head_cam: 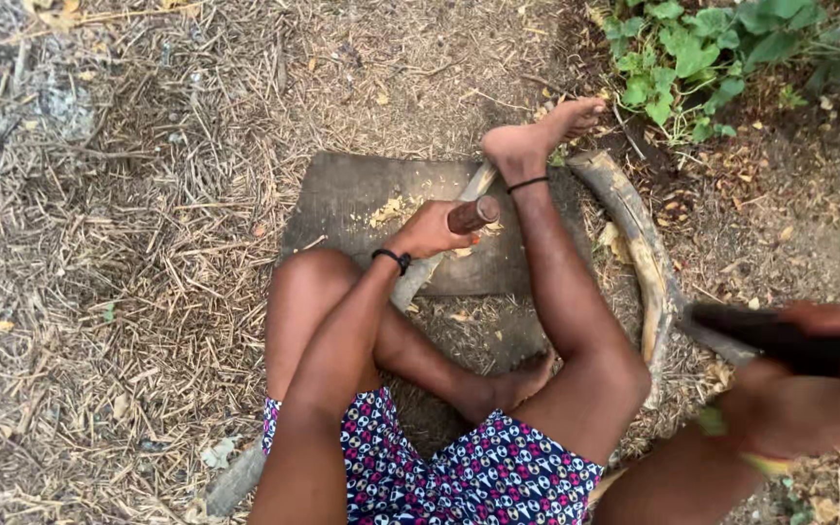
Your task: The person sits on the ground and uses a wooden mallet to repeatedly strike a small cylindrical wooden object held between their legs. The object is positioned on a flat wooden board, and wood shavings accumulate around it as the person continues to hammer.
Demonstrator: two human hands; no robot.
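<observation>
Head view | left hand (427,231) gripping brown stick (473,214) on board (342,199); right hand (809,399) clutching dark blade (760,331), blurred

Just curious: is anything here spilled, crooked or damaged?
Pale wood chips lie scattered on the flat board beside the left hand. The curved wood piece looks split and peeling. The right hand is blurred.

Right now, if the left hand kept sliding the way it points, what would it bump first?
Probably the right foot, pressing the long wooden piece the left hand grips. Depth is hard to judge.
</observation>
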